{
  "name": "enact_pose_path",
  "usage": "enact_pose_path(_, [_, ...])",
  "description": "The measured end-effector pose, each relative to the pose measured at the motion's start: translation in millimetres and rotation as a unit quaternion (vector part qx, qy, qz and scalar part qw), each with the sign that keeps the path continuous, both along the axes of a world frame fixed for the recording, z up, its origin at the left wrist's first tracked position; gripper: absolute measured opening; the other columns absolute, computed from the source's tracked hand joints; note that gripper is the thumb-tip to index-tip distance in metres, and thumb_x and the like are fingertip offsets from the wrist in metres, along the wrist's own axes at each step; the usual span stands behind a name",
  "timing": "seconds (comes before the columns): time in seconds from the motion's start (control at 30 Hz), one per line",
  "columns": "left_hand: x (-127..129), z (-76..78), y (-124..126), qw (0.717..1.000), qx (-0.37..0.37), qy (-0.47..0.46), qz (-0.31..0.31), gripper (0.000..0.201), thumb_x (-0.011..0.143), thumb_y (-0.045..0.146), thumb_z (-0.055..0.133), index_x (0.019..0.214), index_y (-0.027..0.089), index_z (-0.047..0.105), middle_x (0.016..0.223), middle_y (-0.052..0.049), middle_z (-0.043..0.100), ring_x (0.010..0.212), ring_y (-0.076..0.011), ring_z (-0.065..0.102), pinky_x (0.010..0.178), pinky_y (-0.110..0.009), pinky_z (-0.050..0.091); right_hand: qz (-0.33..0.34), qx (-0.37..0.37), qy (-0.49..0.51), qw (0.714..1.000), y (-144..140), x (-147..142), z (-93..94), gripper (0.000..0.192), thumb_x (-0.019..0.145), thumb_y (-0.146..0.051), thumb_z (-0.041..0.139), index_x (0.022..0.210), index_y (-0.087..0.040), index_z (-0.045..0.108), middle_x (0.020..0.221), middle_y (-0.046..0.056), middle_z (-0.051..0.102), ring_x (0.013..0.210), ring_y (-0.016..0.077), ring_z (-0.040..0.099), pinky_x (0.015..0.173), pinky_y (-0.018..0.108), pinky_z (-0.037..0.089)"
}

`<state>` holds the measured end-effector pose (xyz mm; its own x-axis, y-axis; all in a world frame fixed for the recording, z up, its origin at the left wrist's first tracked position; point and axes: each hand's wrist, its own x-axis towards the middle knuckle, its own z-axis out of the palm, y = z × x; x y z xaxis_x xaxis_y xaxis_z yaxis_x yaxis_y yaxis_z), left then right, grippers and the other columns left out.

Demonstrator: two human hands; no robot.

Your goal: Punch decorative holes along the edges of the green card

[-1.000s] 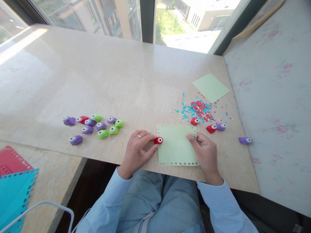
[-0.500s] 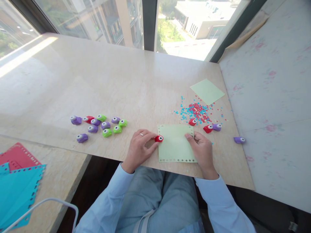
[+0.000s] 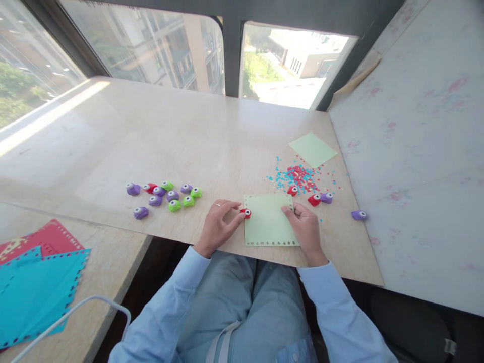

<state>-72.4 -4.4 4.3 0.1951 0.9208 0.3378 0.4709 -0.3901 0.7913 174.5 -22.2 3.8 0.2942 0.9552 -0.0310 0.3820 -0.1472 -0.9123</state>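
A light green sheet of paper [image 3: 266, 219] lies in front of me, with small punched shapes along its top and bottom edges. Its right edge is pinched between the thumb and fingers of my right hand [image 3: 304, 227]. My left hand [image 3: 219, 227], wearing a ring, has thumb and forefinger on a small red paper punch [image 3: 247, 213]. That punch sits at the sheet's left edge; whether paper is inside its slot is hidden. Just beyond the sheet's top right corner is another red punch [image 3: 292, 190].
Red and blue paper bits [image 3: 298, 176] are scattered behind the sheet, near a second green sheet [image 3: 313, 149]. Several purple, green and red punches [image 3: 173, 195] stand to the left. A purple punch [image 3: 359, 215] lies near the wall. Punched blue paper [image 3: 41, 292] rests on the lower-left surface.
The camera view has tilted up and shifted slightly. My left forefinger has lifted a little off the red punch's top, while my right hand keeps its hold on the paper.
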Motion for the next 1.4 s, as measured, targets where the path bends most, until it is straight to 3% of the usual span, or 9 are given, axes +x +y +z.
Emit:
enact_pose_path(0.1, [-2.0, 4.6, -0.8, 0.996, -0.045, -0.054, 0.047, 0.023, 0.087, 0.034, 0.064, 0.102, 0.017, 0.067, 0.089, -0.004, 0.066, 0.08, -0.0156, 0.058, 0.073, -0.029, 0.046, -0.002, 0.013, -0.023, 1.0, 0.5, 0.3, -1.5, 0.039, 0.08, -0.052, 0.063, 0.064, -0.019, 0.049, 0.057, -0.005, 0.039, 0.056, 0.0103, 0.034, 0.052, 0.024, 0.029])
enact_pose_path(0.17, [-3.2, 10.6, 1.3, 0.991, -0.099, -0.06, 0.063, 0.024, 0.086, 0.038, 0.062, 0.092, 0.016, 0.066, 0.076, -0.001, 0.06, 0.067, -0.0125, 0.051, 0.061, -0.025, 0.041, -0.001, 0.024, -0.027, 0.999, 0.7, 0.6, -2.8, 0.039, 0.08, -0.052, 0.062, 0.063, -0.019, 0.048, 0.057, -0.005, 0.039, 0.056, 0.0104, 0.034, 0.052, 0.024, 0.029])
enact_pose_path(0.33, [-4.9, 28.2, 24.6, 0.967, -0.255, 0.018, -0.002, 0.048, 0.08, 0.056, 0.062, 0.057, 0.016, 0.049, 0.056, 0.003, 0.04, 0.054, -0.0087, 0.035, 0.05, -0.024, 0.022, 0.004, 0.03, -0.018, 0.999, 1.9, 1.7, -7.9, 0.037, 0.079, -0.053, 0.062, 0.068, -0.018, 0.055, 0.061, -0.002, 0.048, 0.058, 0.0123, 0.04, 0.056, 0.025, 0.034])
enact_pose_path(0.47, [-7.5, 38.4, 51.5, 0.891, -0.445, 0.054, -0.07, 0.049, 0.072, 0.063, 0.067, 0.06, 0.019, 0.049, 0.05, 0.007, 0.029, 0.045, -0.0074, 0.023, 0.046, -0.026, 0.012, 0.005, 0.028, -0.009, 1.0, 3.1, 2.1, -10.6, 0.036, 0.079, -0.052, 0.06, 0.07, -0.018, 0.057, 0.064, -0.001, 0.052, 0.06, 0.0133, 0.043, 0.058, 0.026, 0.035])
enact_pose_path(0.57, [-9.0, 43.3, 64.7, 0.846, -0.511, 0.052, -0.14, 0.053, 0.067, 0.062, 0.074, 0.06, 0.02, 0.043, 0.051, 0.007, 0.027, 0.044, -0.0068, 0.019, 0.045, -0.027, 0.009, 0.01, 0.032, -0.019, 0.999, 3.4, 1.6, -10.7, 0.035, 0.08, -0.051, 0.058, 0.069, -0.018, 0.056, 0.063, -0.001, 0.051, 0.06, 0.0134, 0.042, 0.058, 0.026, 0.034])
enact_pose_path(0.8, [-5.7, 47.5, 74.2, 0.81, -0.551, 0.11, -0.167, 0.054, 0.061, 0.066, 0.078, 0.064, 0.019, 0.053, 0.052, 0.006, 0.029, 0.043, -0.0064, 0.02, 0.046, -0.027, 0.009, 0.006, 0.048, -0.048, 0.998, 3.4, -0.6, -8.0, 0.036, 0.081, -0.05, 0.055, 0.063, -0.02, 0.046, 0.057, -0.004, 0.041, 0.057, 0.0118, 0.038, 0.057, 0.026, 0.029])
enact_pose_path(1.03, [-2.2, 46.9, 75.8, 0.808, -0.551, 0.131, -0.165, 0.055, 0.056, 0.064, 0.082, 0.061, 0.02, 0.05, 0.052, 0.006, 0.031, 0.042, -0.006, 0.02, 0.045, -0.027, 0.009, 0.0, 0.07, -0.07, 0.995, 3.6, -1.2, -7.1, 0.038, 0.08, -0.047, 0.054, 0.058, -0.022, 0.037, 0.053, -0.006, 0.033, 0.054, 0.0102, 0.031, 0.056, 0.027, 0.025])
enact_pose_path(1.27, [1.7, 49.3, 76.1, 0.801, -0.565, 0.116, -0.159, 0.057, 0.048, 0.061, 0.087, 0.058, 0.02, 0.05, 0.05, 0.007, 0.028, 0.043, -0.0057, 0.019, 0.046, -0.026, 0.008, 0.002, 0.081, -0.075, 0.994, 4.8, -2.1, -7.4, 0.036, 0.08, -0.046, 0.053, 0.058, -0.022, 0.038, 0.053, -0.006, 0.035, 0.054, 0.0111, 0.033, 0.056, 0.028, 0.025])
enact_pose_path(1.4, [11.8, 54.9, 83.5, 0.789, -0.57, 0.169, -0.154, 0.055, 0.043, 0.05, 0.09, 0.054, 0.02, 0.046, 0.05, 0.007, 0.03, 0.043, -0.0063, 0.021, 0.046, -0.025, 0.011, 0.002, 0.082, -0.072, 0.994, 5.0, -2.0, -7.5, 0.037, 0.08, -0.047, 0.053, 0.058, -0.022, 0.036, 0.052, -0.006, 0.035, 0.054, 0.0113, 0.032, 0.056, 0.027, 0.025])
